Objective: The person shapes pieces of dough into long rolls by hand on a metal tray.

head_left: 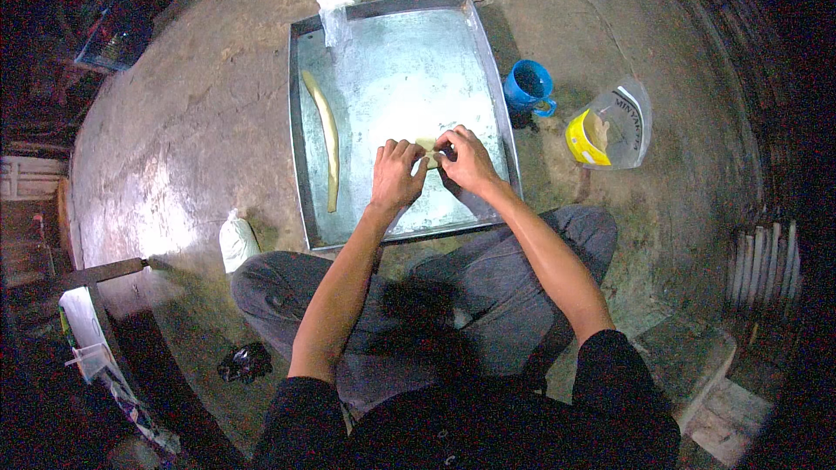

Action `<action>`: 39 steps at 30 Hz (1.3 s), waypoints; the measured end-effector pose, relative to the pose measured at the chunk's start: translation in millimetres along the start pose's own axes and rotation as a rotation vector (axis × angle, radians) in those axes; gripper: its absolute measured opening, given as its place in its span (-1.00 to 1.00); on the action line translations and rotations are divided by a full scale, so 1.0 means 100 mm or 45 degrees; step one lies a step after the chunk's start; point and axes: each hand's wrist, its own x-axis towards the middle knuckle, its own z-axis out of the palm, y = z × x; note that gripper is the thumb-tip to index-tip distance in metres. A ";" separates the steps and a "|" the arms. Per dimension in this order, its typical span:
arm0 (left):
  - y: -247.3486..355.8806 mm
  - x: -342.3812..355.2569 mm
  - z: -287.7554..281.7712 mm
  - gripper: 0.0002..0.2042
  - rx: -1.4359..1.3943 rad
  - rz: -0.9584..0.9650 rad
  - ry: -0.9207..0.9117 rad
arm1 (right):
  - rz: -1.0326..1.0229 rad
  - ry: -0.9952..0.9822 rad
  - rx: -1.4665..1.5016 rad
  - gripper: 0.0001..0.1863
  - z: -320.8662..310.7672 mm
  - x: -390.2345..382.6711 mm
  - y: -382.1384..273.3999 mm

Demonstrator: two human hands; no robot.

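Observation:
A small pale yellow piece of what looks like dough (pixel 426 144) is between my hands, over the near part of a shallow metal tray (pixel 409 52). My left hand (pixel 399 176) pinches its left side with thumb and fingertips. From the right, my right hand (pixel 470 161) grips it with bent fingers, which partly hide it. A long, slightly curved rope of the same pale dough (pixel 327 144) lies along the tray's left side, apart from both hands.
A white plastic bag (pixel 336 22) hangs over the tray's far left rim. To the right stand a blue mug (pixel 529 83) and a clear pouch with a yellow part (pixel 589 137). A filled white bag (pixel 237 242) sits by my left knee, with a black plastic bag (pixel 245 363) nearer.

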 end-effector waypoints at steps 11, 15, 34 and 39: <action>0.01 -0.02 -0.04 -0.85 0.025 0.064 -0.032 | -0.062 -0.035 -0.144 -0.80 -0.03 -0.05 -0.08; 0.03 -0.04 -0.13 -0.78 0.014 0.147 -0.123 | -0.120 -0.070 -0.153 -0.71 -0.12 -0.10 -0.09; 0.00 0.01 -0.07 -0.85 -0.047 0.090 0.026 | -0.107 -0.059 -0.032 -0.80 -0.12 -0.06 -0.06; -0.01 0.10 -0.02 -0.84 -0.128 -0.088 0.103 | -0.070 0.059 -0.005 -0.84 -0.04 0.02 0.01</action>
